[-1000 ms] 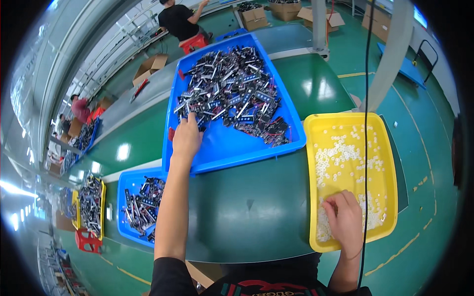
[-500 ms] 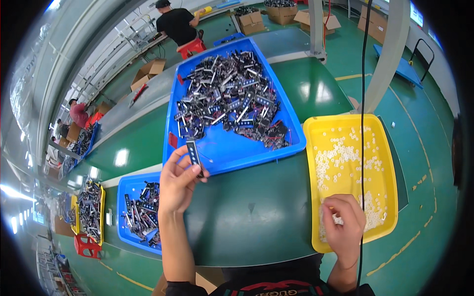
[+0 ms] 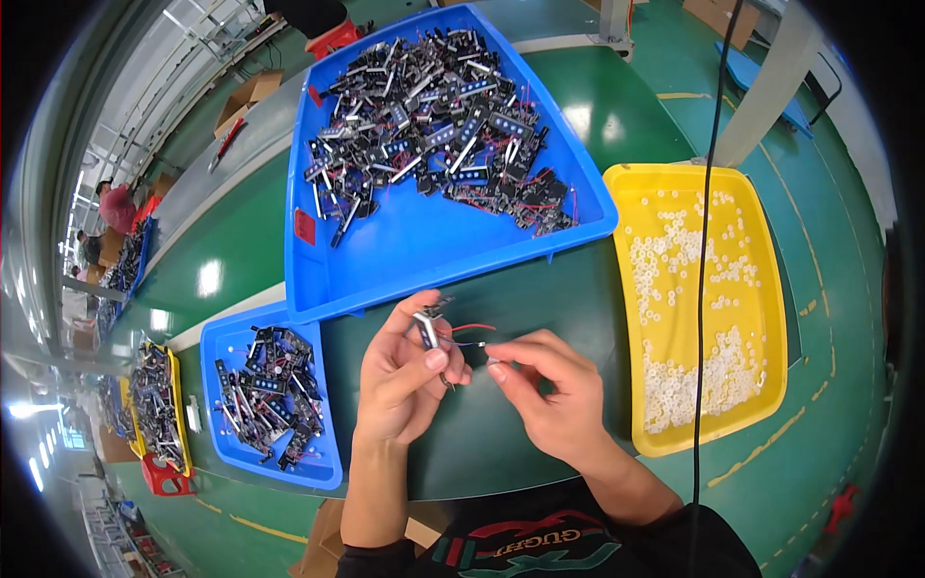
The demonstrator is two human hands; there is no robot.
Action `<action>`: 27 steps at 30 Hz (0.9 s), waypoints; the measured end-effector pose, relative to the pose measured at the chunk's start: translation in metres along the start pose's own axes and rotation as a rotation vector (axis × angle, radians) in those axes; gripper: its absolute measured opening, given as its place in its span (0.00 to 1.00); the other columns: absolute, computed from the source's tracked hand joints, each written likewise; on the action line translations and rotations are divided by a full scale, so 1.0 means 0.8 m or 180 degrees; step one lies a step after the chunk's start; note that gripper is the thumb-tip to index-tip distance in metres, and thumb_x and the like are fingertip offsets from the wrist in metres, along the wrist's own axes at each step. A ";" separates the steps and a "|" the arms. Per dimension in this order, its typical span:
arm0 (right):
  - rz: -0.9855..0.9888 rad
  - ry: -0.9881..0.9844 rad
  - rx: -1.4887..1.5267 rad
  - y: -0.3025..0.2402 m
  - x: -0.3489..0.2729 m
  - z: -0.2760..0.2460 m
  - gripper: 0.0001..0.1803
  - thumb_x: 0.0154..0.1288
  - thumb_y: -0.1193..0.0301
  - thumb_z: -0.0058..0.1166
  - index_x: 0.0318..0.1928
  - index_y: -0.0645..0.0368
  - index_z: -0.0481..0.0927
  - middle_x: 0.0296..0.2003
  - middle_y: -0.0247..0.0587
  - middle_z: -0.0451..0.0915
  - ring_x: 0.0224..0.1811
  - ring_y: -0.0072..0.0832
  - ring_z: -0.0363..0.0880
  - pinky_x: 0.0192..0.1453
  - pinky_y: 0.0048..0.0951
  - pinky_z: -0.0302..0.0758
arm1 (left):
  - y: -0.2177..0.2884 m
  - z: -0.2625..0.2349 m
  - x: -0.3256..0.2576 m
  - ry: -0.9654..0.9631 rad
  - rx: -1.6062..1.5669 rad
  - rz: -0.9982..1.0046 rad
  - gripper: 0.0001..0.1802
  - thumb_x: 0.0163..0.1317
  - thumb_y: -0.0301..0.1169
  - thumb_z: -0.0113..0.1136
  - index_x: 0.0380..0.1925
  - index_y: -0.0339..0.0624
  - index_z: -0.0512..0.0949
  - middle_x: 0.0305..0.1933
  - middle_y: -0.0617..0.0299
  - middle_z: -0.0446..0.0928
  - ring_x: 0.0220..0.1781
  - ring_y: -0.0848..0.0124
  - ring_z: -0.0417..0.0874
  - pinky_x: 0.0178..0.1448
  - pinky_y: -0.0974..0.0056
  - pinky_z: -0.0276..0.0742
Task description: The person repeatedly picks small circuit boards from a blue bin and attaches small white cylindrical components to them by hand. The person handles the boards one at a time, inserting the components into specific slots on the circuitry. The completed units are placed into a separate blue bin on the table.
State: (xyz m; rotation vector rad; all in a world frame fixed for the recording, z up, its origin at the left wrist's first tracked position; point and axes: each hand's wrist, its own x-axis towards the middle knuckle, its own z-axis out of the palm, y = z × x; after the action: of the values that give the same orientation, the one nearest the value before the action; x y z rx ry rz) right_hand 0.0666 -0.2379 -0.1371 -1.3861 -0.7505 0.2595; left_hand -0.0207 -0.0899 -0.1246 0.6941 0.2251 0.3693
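My left hand [image 3: 400, 376] is closed around a small black electronic module [image 3: 428, 332] with a pale strip along it, above the dark green table. Thin red and dark wires [image 3: 467, 330] stick out from the module to the right. Beside the wire ends, my right hand [image 3: 554, 385] is closed in a pinch at thumb and forefinger. A small white piece [image 3: 493, 361] shows at its fingertips, partly covered; its exact shape is hard to make out. Small white rings [image 3: 674, 390] lie in a yellow tray [image 3: 655, 445] to the right.
A large blue tray [image 3: 424, 275] heaped with similar modules [image 3: 424, 125] stands ahead. A smaller blue tray [image 3: 332, 462] with more modules is at the left. A black cable [image 3: 703, 241] hangs over the yellow tray. Another person [image 3: 310, 14] sits at the far side.
My right hand has left the yellow tray and come left to the module's wires. My left hand has moved down and right with the module, which is now turned.
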 end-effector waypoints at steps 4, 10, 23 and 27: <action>0.0514 -0.0045 0.0717 0.001 -0.002 -0.005 0.09 0.62 0.82 0.58 0.43 0.63 0.82 0.33 0.35 0.78 0.23 0.11 0.68 0.25 0.16 0.63 | -0.002 0.004 -0.001 0.0165 0.0228 0.0071 0.33 0.52 0.14 0.64 0.59 0.35 0.65 0.38 0.60 0.73 0.33 0.71 0.79 0.38 0.64 0.78; 0.0958 -0.0296 0.1484 0.001 -0.003 -0.008 0.09 0.62 0.84 0.57 0.43 0.65 0.82 0.35 0.36 0.77 0.24 0.11 0.69 0.28 0.15 0.64 | -0.004 0.009 -0.006 0.0185 0.0455 0.0191 0.27 0.56 0.16 0.61 0.56 0.35 0.67 0.36 0.58 0.75 0.33 0.71 0.80 0.40 0.65 0.79; 0.0019 -0.0044 0.0508 0.007 -0.004 0.000 0.12 0.56 0.86 0.61 0.42 0.65 0.82 0.35 0.41 0.81 0.23 0.15 0.74 0.24 0.17 0.69 | -0.014 0.009 -0.009 0.0171 0.0731 0.0232 0.28 0.54 0.18 0.67 0.55 0.35 0.68 0.31 0.55 0.79 0.34 0.70 0.81 0.39 0.69 0.76; -0.0125 0.0001 0.0273 0.003 -0.004 0.002 0.12 0.54 0.85 0.63 0.41 0.65 0.82 0.35 0.43 0.82 0.23 0.17 0.75 0.23 0.17 0.69 | -0.018 0.007 -0.010 0.0124 0.0649 0.0239 0.28 0.54 0.18 0.67 0.55 0.35 0.68 0.31 0.55 0.80 0.34 0.70 0.82 0.37 0.70 0.76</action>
State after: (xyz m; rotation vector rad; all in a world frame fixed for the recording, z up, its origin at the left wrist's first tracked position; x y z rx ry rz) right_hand 0.0640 -0.2379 -0.1405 -1.2890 -0.7573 0.2579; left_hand -0.0224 -0.1060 -0.1293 0.8982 0.2767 0.4357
